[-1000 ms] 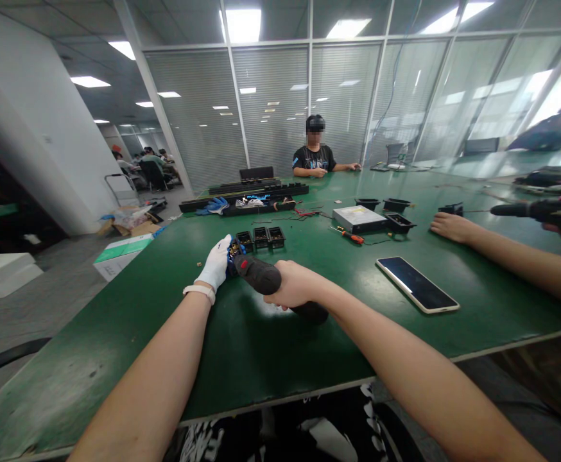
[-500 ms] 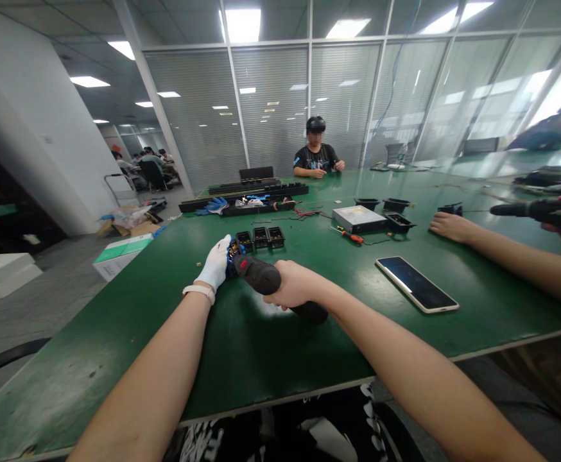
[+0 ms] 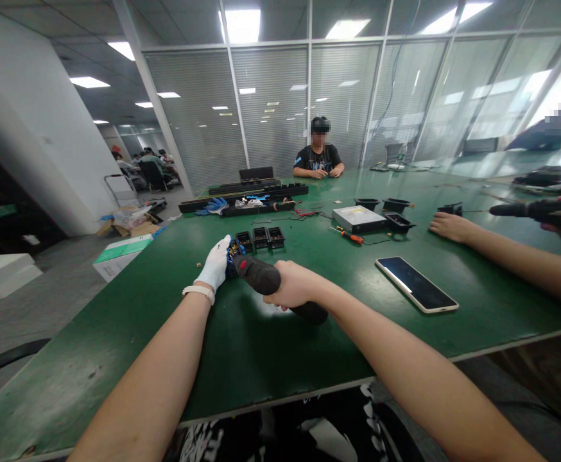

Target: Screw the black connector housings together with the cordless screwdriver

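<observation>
View: head camera, forward and down over the green bench.
Left hand: wears a white glove with blue at the fingers; fingers curled against a black box, gripping it on the bench. Exact finger spread cannot be told behind the power tool.
Left wrist: white band, just below the glove.
Right hand: bare; closed around the handle of a black power tool.
Power tool: body tilted, front end at the black box; its tip is hidden from this angle. A red mark shows on the housing.
Black box: between the left glove and the front of the power tool; brass-coloured parts visible inside.
Box row: three black trays side by side, just beyond the held box, with small parts inside.
Right of centre: phone lying flat, red-handled screwdriver, silver metal case.
Co-worker, right side: one hand at a small black part; a second drill points toward it.
Co-worker, far side: seated person, hands on the bench.
</observation>
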### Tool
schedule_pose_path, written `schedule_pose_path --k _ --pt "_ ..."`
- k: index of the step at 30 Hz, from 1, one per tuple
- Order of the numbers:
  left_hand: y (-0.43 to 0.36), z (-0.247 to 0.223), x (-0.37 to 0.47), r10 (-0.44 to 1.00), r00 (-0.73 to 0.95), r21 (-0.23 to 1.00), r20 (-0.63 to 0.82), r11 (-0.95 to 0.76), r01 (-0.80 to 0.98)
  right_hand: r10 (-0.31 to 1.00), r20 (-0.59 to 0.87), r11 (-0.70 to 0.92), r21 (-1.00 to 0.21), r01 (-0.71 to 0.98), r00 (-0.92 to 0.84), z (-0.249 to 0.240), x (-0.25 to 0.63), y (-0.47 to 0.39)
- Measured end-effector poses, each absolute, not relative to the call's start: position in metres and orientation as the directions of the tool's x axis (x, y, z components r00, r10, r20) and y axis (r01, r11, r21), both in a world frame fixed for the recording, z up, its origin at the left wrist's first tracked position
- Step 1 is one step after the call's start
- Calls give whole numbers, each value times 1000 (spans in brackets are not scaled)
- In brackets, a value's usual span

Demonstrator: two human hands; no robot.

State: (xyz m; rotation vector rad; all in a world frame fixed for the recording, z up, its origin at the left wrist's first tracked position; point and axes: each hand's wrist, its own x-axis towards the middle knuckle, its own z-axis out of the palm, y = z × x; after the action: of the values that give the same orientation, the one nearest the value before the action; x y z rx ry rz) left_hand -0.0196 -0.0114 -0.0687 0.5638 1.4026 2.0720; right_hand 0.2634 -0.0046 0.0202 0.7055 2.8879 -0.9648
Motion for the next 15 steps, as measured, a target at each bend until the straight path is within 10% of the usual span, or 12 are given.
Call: schedule_pose_path --k 15 --pt "-11 -69 -22 656 -754 929 25 -294 -225 413 -144 717 -558 418 -899 19 264 -3"
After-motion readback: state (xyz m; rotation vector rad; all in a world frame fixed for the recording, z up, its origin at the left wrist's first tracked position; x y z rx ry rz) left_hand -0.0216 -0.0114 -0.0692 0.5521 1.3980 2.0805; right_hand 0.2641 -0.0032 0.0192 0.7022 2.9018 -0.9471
